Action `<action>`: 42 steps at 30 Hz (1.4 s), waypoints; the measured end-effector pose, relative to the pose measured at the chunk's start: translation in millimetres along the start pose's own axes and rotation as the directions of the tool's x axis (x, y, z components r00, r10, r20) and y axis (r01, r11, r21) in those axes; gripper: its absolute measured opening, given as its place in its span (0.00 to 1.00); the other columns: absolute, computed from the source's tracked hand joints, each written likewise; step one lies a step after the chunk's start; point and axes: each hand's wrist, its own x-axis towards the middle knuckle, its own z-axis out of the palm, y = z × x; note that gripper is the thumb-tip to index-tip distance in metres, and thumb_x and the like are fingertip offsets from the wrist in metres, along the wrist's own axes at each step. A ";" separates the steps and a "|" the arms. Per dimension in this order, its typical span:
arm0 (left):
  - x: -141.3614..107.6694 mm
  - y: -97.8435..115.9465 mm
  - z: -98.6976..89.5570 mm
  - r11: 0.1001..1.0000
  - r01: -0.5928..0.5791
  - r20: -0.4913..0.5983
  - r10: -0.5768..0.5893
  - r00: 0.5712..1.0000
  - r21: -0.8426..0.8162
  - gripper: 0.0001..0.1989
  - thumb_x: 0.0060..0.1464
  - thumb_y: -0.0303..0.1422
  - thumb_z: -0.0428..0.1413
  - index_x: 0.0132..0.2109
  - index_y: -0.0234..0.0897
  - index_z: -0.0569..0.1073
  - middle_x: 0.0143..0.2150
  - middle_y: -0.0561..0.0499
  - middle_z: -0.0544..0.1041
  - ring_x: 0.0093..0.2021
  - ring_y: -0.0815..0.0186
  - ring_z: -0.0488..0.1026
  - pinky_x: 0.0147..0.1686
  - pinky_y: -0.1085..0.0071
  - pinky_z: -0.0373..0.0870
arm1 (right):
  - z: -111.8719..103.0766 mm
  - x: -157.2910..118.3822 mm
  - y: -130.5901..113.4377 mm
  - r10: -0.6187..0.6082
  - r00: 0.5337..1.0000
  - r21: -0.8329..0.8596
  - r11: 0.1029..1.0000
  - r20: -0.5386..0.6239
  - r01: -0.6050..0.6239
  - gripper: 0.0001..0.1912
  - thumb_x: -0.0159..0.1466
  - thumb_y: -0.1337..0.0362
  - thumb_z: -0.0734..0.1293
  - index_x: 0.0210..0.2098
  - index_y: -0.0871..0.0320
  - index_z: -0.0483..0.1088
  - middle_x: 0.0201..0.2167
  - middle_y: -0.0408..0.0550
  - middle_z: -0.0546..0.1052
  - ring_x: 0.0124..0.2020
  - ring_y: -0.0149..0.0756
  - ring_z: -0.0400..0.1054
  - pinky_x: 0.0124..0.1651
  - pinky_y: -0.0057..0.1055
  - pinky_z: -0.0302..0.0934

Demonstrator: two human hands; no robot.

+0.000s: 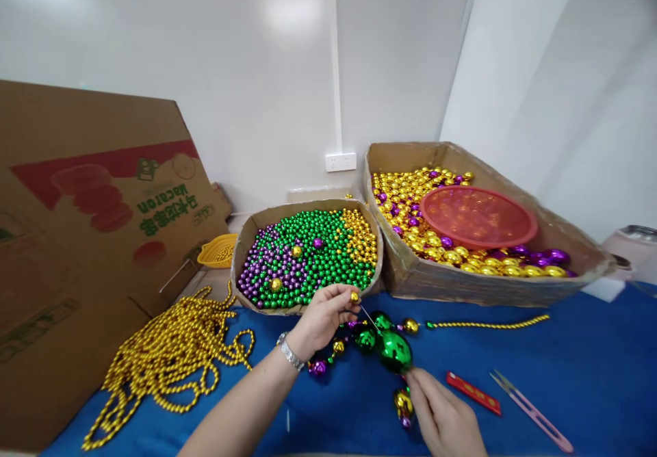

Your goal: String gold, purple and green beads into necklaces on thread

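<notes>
My left hand [322, 321], with a watch on its wrist, pinches a small gold bead [354, 297] between its fingertips. From that bead a thin line, a needle or wire, runs down toward a large shiny green bead [394, 351]. My right hand [445, 412] grips the large green bead at its lower side, with its thumb and finger closed. Around and below the hands lies a string of green, purple and gold beads, including a purple bead [319, 368] and a gold bead [410, 325]. A twisted gold strand [487, 322] extends to the right.
Behind stands a box of small beads [302, 265], beside a larger box [462, 286] with a red basin [480, 217]. Gold bead strands [169, 354] pile at left by a carton [102, 238] and yellow basket [218, 250]. Tweezers [534, 412] and a red strip [473, 393] lie right.
</notes>
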 end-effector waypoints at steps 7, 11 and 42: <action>-5.9 -1.1 6.1 1.000 0.005 0.032 -0.005 0.999 0.013 0.14 0.47 0.37 0.63 0.39 0.32 0.76 0.32 0.48 0.73 0.31 0.69 0.72 0.30 0.74 0.67 | -0.4 -2.6 3.0 -0.012 1.000 -0.038 0.999 0.012 0.012 0.17 0.69 0.61 0.53 0.38 0.58 0.71 0.31 0.49 0.80 0.30 0.34 0.76 0.32 0.24 0.69; -10.6 -0.4 10.0 0.982 -0.060 0.014 0.058 0.998 0.180 0.15 0.47 0.39 0.63 0.39 0.33 0.76 0.31 0.49 0.74 0.31 0.70 0.70 0.31 0.74 0.66 | 1.8 -2.8 3.6 -0.038 0.999 -0.072 0.997 0.003 0.038 0.18 0.70 0.61 0.52 0.39 0.58 0.71 0.31 0.49 0.80 0.30 0.34 0.76 0.31 0.24 0.68; 46.9 64.2 -82.5 0.062 -0.035 -0.009 0.600 0.800 0.997 0.12 0.59 0.32 0.49 0.48 0.34 0.71 0.44 0.42 0.74 0.45 0.59 0.70 0.46 0.63 0.66 | 26.5 19.1 -8.0 0.170 0.942 0.410 0.868 0.290 -0.282 0.16 0.68 0.55 0.53 0.39 0.53 0.69 0.17 0.40 0.72 0.17 0.31 0.69 0.21 0.19 0.62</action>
